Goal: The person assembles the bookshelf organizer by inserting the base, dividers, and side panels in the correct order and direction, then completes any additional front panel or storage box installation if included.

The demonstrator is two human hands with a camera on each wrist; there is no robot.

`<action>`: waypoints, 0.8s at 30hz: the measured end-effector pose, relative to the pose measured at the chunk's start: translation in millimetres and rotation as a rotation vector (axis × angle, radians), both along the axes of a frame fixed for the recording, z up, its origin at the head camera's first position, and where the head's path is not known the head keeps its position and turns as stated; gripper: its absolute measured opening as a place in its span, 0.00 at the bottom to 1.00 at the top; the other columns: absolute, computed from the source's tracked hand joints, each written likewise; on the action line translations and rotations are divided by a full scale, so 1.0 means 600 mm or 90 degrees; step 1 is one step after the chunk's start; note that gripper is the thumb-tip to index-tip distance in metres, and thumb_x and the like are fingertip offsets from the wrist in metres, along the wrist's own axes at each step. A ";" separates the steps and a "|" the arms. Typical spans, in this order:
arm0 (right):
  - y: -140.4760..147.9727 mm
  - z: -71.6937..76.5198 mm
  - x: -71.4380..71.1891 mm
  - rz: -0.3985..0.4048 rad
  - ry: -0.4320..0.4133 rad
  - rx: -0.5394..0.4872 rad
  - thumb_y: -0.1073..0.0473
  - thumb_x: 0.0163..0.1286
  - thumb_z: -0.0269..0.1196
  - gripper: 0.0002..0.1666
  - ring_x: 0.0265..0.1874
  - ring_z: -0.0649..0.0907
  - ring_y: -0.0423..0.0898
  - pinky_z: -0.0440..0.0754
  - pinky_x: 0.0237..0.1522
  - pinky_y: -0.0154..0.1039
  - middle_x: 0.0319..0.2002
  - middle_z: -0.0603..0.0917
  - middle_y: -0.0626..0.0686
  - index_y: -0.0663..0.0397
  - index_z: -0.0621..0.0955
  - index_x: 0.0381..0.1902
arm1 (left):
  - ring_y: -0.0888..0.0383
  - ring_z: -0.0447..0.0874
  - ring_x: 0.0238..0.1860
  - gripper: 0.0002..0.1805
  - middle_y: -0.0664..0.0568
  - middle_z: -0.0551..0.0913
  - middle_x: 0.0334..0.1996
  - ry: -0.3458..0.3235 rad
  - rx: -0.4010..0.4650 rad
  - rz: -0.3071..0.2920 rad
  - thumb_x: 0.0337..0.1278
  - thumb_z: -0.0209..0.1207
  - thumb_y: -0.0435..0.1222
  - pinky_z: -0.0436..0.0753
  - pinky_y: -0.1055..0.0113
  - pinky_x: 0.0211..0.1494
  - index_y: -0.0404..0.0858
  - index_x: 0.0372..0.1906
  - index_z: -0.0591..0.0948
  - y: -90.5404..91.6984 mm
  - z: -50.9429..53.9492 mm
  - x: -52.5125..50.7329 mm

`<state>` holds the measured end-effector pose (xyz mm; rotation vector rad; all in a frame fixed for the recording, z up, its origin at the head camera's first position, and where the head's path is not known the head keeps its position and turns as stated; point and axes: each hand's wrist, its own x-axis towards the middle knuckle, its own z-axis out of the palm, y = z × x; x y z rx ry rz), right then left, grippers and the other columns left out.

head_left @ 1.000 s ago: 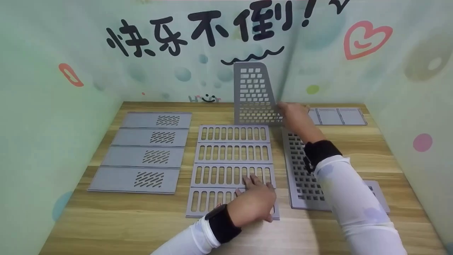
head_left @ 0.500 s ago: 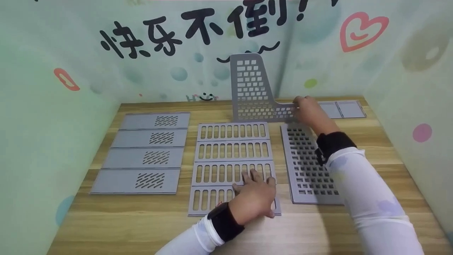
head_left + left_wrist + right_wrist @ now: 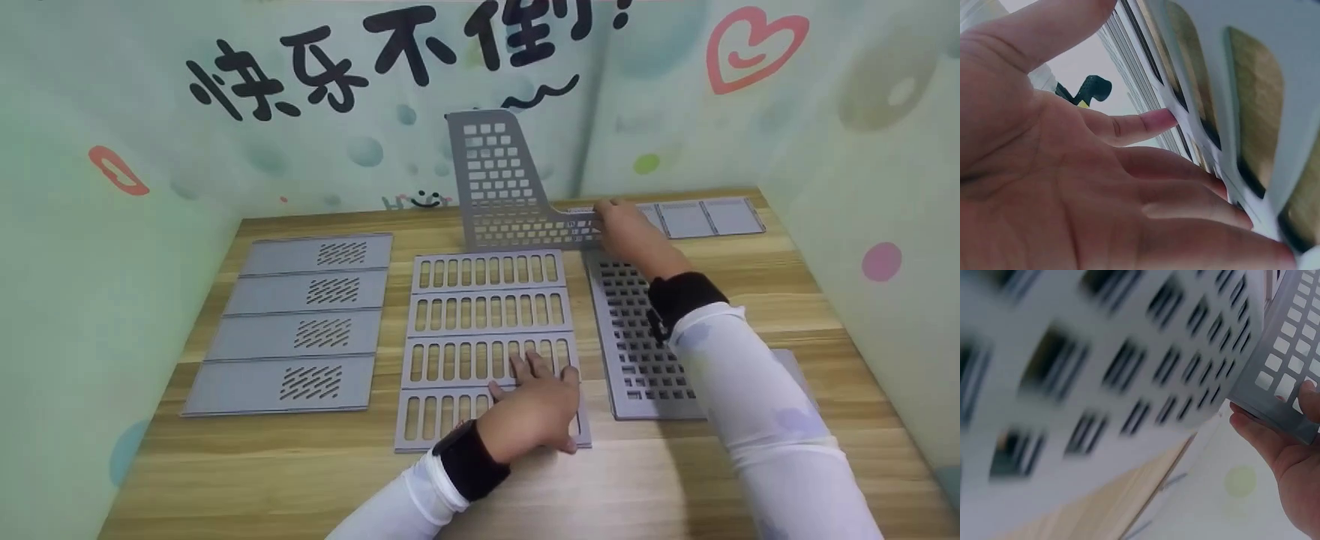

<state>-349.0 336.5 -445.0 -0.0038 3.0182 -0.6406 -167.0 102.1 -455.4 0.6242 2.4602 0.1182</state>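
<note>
- Grey L-shaped panel [image 3: 501,189], pierced with rows of small four-sided holes, is held upright at the far middle of the scene, its tall arm at the left and its low arm reaching right; whether its lower edge is rested on the wood cannot be told
- The right end of the low arm is gripped by the right hand [image 3: 631,234], clamped with the thumb on one face and the fingers on the other
- Four slotted panels [image 3: 484,334], cut with long rounded openings, are laid flat in a column, just near of the upright piece
- The nearest two of these are touched by the left hand [image 3: 536,412], its fingers spread apart and the fingertips rested on the slotted surface
- To the right, a square-holed panel [image 3: 651,341] is laid flat, partly covered by the right sleeve [image 3: 757,390]; beyond the sleeve a corner of another grey piece [image 3: 795,367] is seen
- At the left, four vented panels [image 3: 289,310] with slanted slits are arranged in a column
- At the far right, a row of plain panels [image 3: 684,220] is partly hidden by the right hand
- All is set on a wood-grained table [image 3: 262,480], backed by a pale green backdrop [image 3: 315,180] printed with black characters and a red heart
</note>
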 end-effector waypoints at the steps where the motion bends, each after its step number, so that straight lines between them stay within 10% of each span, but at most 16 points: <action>1: -0.005 0.000 -0.003 0.004 0.009 0.002 0.65 0.83 0.51 0.19 0.64 0.78 0.68 0.77 0.72 0.64 0.61 0.78 0.72 0.68 0.73 0.66 | 0.24 0.36 0.85 0.62 0.26 0.40 0.85 0.000 0.000 0.001 0.48 0.81 0.51 0.57 0.15 0.73 0.51 0.85 0.56 0.001 0.000 -0.001; 24: -0.100 -0.012 -0.016 0.036 0.033 -0.054 0.71 0.75 0.57 0.32 0.74 0.73 0.65 0.70 0.80 0.60 0.74 0.70 0.68 0.61 0.69 0.75 | 0.24 0.39 0.85 0.62 0.25 0.42 0.85 0.017 -0.001 -0.005 0.47 0.81 0.53 0.60 0.16 0.72 0.50 0.85 0.58 0.001 0.002 0.004</action>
